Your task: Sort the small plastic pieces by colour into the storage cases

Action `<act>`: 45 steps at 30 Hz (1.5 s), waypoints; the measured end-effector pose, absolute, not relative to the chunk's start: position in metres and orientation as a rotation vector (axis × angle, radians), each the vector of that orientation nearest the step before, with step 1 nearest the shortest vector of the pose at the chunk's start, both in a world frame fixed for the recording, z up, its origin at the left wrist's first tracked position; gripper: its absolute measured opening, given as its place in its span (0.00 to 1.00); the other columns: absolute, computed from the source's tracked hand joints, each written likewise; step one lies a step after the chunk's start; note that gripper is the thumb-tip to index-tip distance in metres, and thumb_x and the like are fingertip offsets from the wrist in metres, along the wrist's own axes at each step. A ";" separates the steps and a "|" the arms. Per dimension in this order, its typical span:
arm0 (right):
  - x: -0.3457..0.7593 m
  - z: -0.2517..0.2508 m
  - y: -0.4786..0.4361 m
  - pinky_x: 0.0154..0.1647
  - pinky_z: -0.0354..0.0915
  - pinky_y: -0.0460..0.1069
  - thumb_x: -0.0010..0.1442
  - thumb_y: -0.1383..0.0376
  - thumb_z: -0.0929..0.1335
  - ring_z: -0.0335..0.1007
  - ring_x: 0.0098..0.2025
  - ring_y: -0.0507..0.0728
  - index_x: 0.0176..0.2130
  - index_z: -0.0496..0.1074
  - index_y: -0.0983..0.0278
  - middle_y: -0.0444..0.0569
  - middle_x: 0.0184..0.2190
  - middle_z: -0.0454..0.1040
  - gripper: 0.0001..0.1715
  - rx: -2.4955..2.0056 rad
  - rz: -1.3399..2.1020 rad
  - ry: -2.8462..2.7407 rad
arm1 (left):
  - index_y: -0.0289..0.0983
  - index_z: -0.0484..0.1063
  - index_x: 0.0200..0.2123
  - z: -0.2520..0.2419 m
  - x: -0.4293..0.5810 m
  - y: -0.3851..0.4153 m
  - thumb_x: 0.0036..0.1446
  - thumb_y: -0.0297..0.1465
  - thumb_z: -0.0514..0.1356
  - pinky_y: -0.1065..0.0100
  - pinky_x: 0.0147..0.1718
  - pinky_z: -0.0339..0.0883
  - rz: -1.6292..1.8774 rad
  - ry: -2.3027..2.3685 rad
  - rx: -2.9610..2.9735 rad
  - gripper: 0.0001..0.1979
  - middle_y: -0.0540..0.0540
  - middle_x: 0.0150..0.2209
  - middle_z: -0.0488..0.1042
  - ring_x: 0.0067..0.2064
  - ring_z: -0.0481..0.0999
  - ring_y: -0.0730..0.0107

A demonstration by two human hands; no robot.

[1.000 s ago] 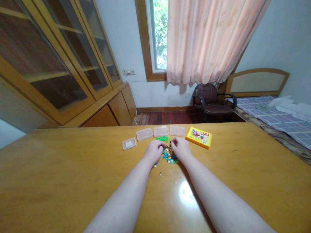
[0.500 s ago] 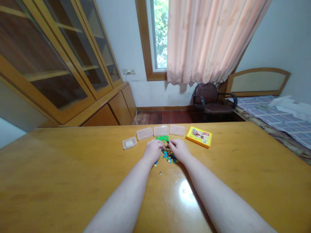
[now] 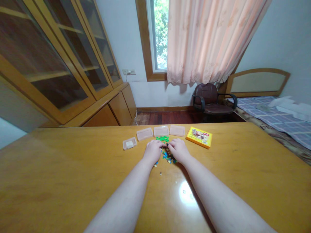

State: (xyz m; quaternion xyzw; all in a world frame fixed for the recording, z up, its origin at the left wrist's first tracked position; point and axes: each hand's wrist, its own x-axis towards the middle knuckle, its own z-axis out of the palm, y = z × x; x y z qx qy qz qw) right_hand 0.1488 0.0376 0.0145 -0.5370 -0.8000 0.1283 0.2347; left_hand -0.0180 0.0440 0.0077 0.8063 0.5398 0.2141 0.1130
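Occupying most of the lower view, a broad yellow-brown wooden table (image 3: 73,181) is noted, with a tall wooden cabinet with glass doors (image 3: 89,42) seen beyond it on the left. A dark maroon armchair with black armrests (image 3: 209,98) is located past the far edge. A flat yellow rectangular box with printed pictures (image 3: 199,137) is placed on the table, right of the hands. The two bare hands are held close together at centre. By the right hand (image 3: 179,149), a small dark piece (image 3: 167,144) is pinched at the fingertips; the left hand (image 3: 153,150) is curled just beside it, and whether anything is gripped there cannot be told. Three pinkish translucent plastic trays (image 3: 145,134) are lined up near the far edge; a smaller translucent tray (image 3: 124,144), with a white item inside, is placed to their left. A heap of mixed-colour small pieces (image 3: 167,156) is spread between the hands, and bright green small pieces (image 3: 162,138) are grouped just beyond them. One stray piece (image 3: 160,173) is found nearer the wearer.
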 end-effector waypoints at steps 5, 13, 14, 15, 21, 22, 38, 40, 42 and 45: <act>0.149 0.016 0.037 0.42 0.53 0.48 0.64 0.63 0.61 0.64 0.41 0.55 0.33 0.76 0.62 0.47 0.35 0.75 0.17 -1.541 0.355 -2.167 | 0.42 0.79 0.33 0.008 -0.019 0.044 0.51 0.22 0.53 0.63 0.48 0.63 0.592 1.639 2.341 0.16 0.48 0.38 0.78 0.43 0.72 0.65; 0.151 0.012 0.041 0.37 0.53 0.47 0.64 0.64 0.59 0.65 0.36 0.55 0.28 0.74 0.64 0.49 0.30 0.75 0.20 -1.668 0.289 -2.092 | 0.41 0.78 0.38 0.008 -0.016 0.044 0.51 0.20 0.51 0.65 0.49 0.64 0.669 1.611 2.329 0.19 0.47 0.40 0.78 0.44 0.72 0.66; 0.151 0.011 0.042 0.37 0.53 0.47 0.64 0.64 0.59 0.65 0.36 0.54 0.29 0.74 0.64 0.49 0.30 0.75 0.19 -1.664 0.288 -2.089 | 0.41 0.78 0.41 0.007 -0.015 0.044 0.52 0.20 0.51 0.64 0.50 0.63 0.654 1.589 2.350 0.20 0.47 0.42 0.77 0.45 0.71 0.66; 0.151 0.010 0.042 0.37 0.53 0.47 0.64 0.64 0.59 0.65 0.36 0.54 0.30 0.74 0.64 0.48 0.31 0.75 0.18 -1.658 0.289 -2.086 | 0.41 0.77 0.42 0.006 -0.014 0.044 0.52 0.20 0.51 0.63 0.50 0.63 0.633 1.578 2.369 0.20 0.46 0.43 0.77 0.46 0.71 0.65; 0.152 0.008 0.043 0.37 0.55 0.46 0.64 0.63 0.59 0.66 0.37 0.55 0.29 0.74 0.64 0.48 0.30 0.75 0.19 -1.673 0.325 -2.000 | 0.43 0.80 0.36 0.007 -0.017 0.042 0.53 0.23 0.54 0.58 0.51 0.61 0.609 1.687 2.403 0.15 0.46 0.44 0.75 0.49 0.68 0.61; 0.153 0.008 0.044 0.38 0.55 0.46 0.64 0.64 0.59 0.67 0.37 0.55 0.29 0.74 0.64 0.49 0.30 0.75 0.19 -1.679 0.341 -1.969 | 0.43 0.80 0.34 0.007 -0.018 0.042 0.53 0.23 0.54 0.58 0.51 0.61 0.613 1.701 2.399 0.15 0.46 0.43 0.76 0.48 0.69 0.61; 0.151 0.006 0.042 0.36 0.54 0.47 0.64 0.62 0.60 0.64 0.34 0.54 0.27 0.76 0.63 0.48 0.27 0.74 0.21 -1.470 0.417 -2.111 | 0.40 0.79 0.30 0.014 -0.019 0.042 0.51 0.24 0.53 0.66 0.43 0.65 0.436 1.696 2.389 0.14 0.47 0.34 0.78 0.40 0.74 0.65; 0.152 0.007 0.043 0.35 0.53 0.48 0.64 0.60 0.60 0.64 0.33 0.55 0.24 0.75 0.64 0.49 0.26 0.74 0.23 -1.609 0.352 -2.065 | 0.40 0.78 0.27 0.015 -0.019 0.041 0.51 0.24 0.52 0.67 0.41 0.65 0.400 1.767 2.348 0.14 0.47 0.32 0.78 0.38 0.74 0.66; 0.153 0.007 0.043 0.34 0.52 0.48 0.64 0.60 0.60 0.64 0.33 0.55 0.23 0.74 0.64 0.49 0.25 0.73 0.24 -1.685 0.310 -2.031 | 0.40 0.77 0.25 0.015 -0.019 0.040 0.51 0.25 0.52 0.68 0.40 0.65 0.408 1.789 2.323 0.13 0.48 0.31 0.77 0.36 0.74 0.67; 0.151 0.009 0.041 0.37 0.53 0.48 0.65 0.61 0.60 0.64 0.35 0.54 0.27 0.75 0.64 0.49 0.28 0.74 0.21 -1.541 0.346 -2.113 | 0.40 0.76 0.25 0.015 -0.019 0.040 0.50 0.25 0.51 0.67 0.39 0.64 0.463 1.795 2.295 0.14 0.48 0.30 0.77 0.36 0.74 0.67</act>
